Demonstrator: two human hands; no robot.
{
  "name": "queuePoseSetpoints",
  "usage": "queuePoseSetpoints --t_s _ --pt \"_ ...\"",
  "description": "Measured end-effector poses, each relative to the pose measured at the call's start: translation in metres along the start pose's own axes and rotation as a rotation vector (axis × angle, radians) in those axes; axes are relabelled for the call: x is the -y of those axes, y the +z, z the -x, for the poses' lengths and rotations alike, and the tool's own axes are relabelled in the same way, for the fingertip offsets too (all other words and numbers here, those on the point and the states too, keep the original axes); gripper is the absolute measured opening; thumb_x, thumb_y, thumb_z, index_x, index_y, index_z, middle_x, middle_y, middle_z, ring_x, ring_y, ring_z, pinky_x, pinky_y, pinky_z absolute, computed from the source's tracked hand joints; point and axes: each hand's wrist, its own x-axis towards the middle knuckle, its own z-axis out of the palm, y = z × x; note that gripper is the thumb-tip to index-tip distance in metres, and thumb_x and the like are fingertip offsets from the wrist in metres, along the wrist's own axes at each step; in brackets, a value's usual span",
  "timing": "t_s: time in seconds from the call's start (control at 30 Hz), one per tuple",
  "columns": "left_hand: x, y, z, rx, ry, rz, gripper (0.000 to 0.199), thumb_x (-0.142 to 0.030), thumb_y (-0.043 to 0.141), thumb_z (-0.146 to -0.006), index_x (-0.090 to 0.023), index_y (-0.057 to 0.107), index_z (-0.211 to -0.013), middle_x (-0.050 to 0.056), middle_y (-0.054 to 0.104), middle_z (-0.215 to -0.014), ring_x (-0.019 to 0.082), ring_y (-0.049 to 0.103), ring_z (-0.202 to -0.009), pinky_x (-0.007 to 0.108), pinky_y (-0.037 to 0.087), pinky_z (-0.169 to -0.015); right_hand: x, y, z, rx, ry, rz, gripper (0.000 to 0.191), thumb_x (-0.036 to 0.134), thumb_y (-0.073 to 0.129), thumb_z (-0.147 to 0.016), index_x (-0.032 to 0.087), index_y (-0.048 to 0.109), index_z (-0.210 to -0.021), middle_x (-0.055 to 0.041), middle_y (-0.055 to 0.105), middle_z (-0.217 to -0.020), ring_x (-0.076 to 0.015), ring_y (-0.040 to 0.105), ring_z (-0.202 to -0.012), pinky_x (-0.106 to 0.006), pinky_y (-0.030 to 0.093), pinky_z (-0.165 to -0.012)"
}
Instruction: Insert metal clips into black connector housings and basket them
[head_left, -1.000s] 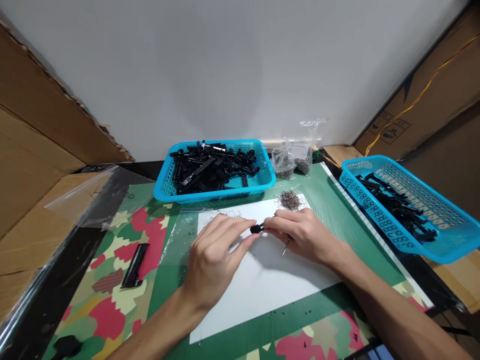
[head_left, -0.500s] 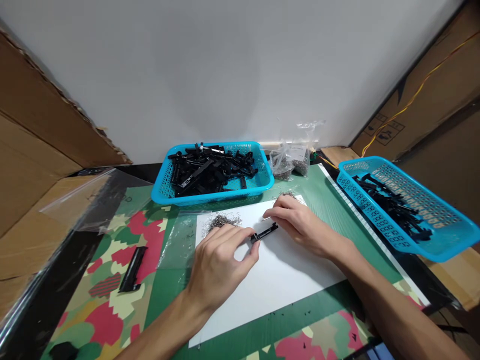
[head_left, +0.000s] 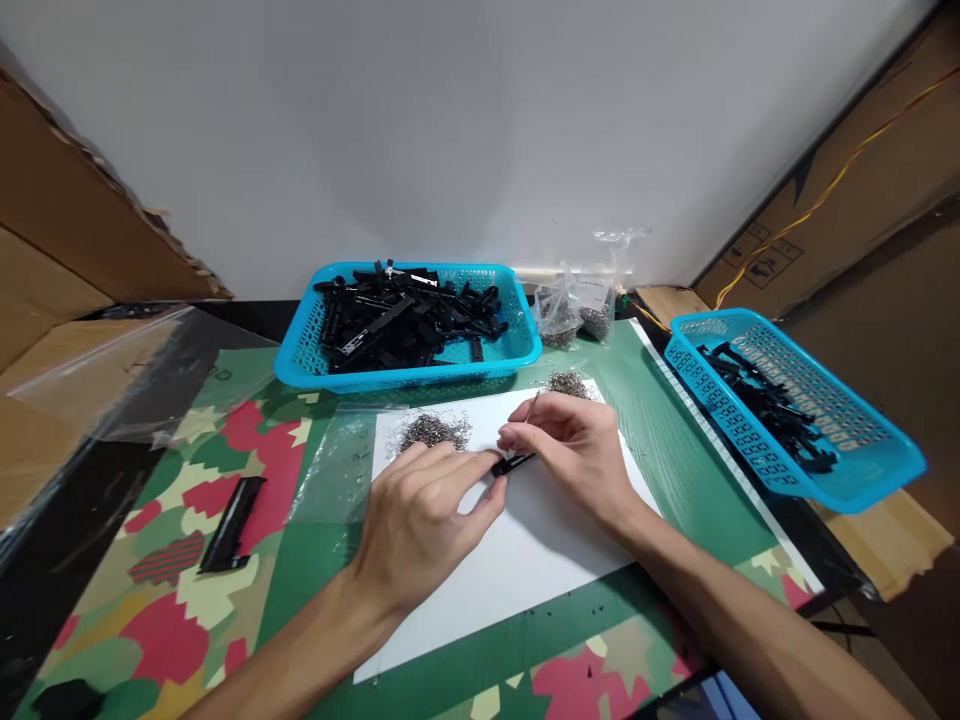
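My left hand (head_left: 427, 510) pinches the left end of a slim black plastic part (head_left: 517, 463) between thumb and forefinger, over a white sheet (head_left: 480, 590). Close against it, my right hand (head_left: 574, 450) is closed on a thin metal tool (head_left: 532, 408), perhaps tweezers. The tool's lower end is at the black part's left end; its exact tip is too small to make out. Just behind my left fingers lies a heap of small wire springs (head_left: 433, 432). A second heap of tiny metal pieces (head_left: 568, 384) sits beyond my right hand.
A blue basket (head_left: 409, 376) of black parts stands at the back, another blue basket (head_left: 862, 500) at the right. Plastic bags of metal pieces (head_left: 559, 315) lie between them. A larger black part (head_left: 234, 525) rests on the left, near a clear bag (head_left: 330, 470).
My right hand has moved left and closer to my left hand, bringing the metal tool to the black part, whose right portion it now covers. The whole view has shifted slightly.
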Motion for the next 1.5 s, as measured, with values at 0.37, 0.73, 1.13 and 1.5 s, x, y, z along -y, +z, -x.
queuePoseSetpoints --t_s 0.37,0.73,1.13,1.5 --pt "0.0 0.0 0.0 -0.043 0.062 -0.06 0.011 -0.019 0.07 -0.095 -0.016 0.081 -0.097 0.002 0.076 -0.067 0.02 0.068 -0.059 0.036 0.04 -0.061 -0.005 0.004 -0.002 0.016 0.031 0.016 0.028 0.039 0.078 -0.092 0.018 0.073 -0.074 -0.0022 0.072 -0.069 -0.0151 0.067 -0.062 -0.027 0.056 -0.061" --pt "-0.002 0.0 0.001 -0.015 0.097 -0.042 0.012 -0.017 0.067 -0.097 -0.02 0.078 -0.092 0.0 0.074 -0.066 0.018 0.065 -0.057 0.035 0.038 -0.061 0.001 0.002 0.004 0.047 -0.047 0.183 0.028 0.027 0.073 -0.096 0.018 0.072 -0.07 -0.0008 0.073 -0.067 -0.0134 0.066 -0.06 -0.025 0.052 -0.057" --pt "-0.002 0.0 0.001 -0.004 0.063 -0.03 0.019 -0.018 0.066 -0.095 -0.02 0.073 -0.077 -0.001 0.064 -0.06 0.019 0.058 -0.056 0.035 0.038 -0.058 -0.005 0.005 0.013 0.034 -0.284 0.423 0.025 0.026 0.073 -0.099 0.018 0.074 -0.075 -0.0009 0.071 -0.069 -0.0126 0.061 -0.061 -0.025 0.048 -0.06" --pt "0.016 0.001 0.001 -0.086 -0.046 0.114 0.02 -0.028 0.065 -0.104 -0.025 0.071 -0.122 0.004 0.077 -0.101 0.021 0.07 -0.09 0.032 0.052 -0.08 -0.009 -0.014 -0.013 -0.102 -0.214 0.231 0.017 0.017 0.056 -0.102 0.018 0.073 -0.104 -0.0031 0.073 -0.084 -0.0151 0.068 -0.073 -0.025 0.054 -0.07"
